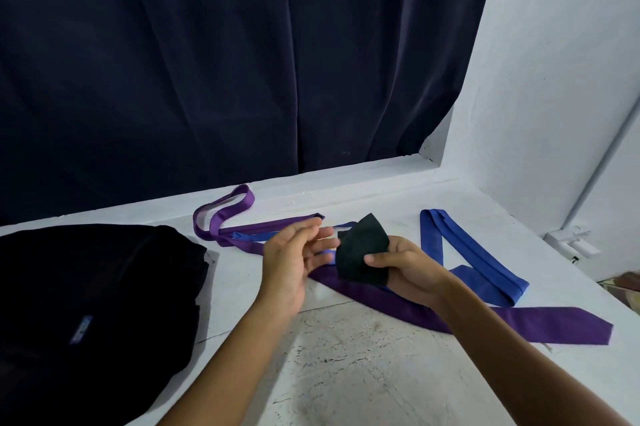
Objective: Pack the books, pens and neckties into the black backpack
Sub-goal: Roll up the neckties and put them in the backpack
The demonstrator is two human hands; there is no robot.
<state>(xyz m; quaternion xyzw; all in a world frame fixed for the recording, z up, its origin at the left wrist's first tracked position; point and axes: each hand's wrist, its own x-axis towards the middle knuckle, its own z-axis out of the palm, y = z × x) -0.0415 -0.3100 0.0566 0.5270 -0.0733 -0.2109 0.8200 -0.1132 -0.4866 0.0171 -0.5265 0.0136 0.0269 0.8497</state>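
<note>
1. While the right hand grips a folded black necktie above the table, its thumb lies curled across the front of the bundle and the other fingers wrap behind it, mostly hidden by the cloth.
2. The left hand hovers just beside the black necktie with its fingers nearly straight and loosely spread, palm turned toward the bundle; whether the fingertips touch the cloth cannot be told, and they hold nothing.
3. A purple necktie lies unrolled on the table beneath both hands, its wide pointed end toward the right and its narrow end looping at the back near the curtain.
4. A blue necktie lies bent on the right part of the table, crossing the purple one, with its narrow end showing behind the left hand.
5. The black backpack sits at the left edge of the table, well apart from the hands; whether it is unzipped cannot be told.
6. The table is white and scuffed, with a dark navy curtain hanging behind it and a white wall with a thin pipe on the right.
</note>
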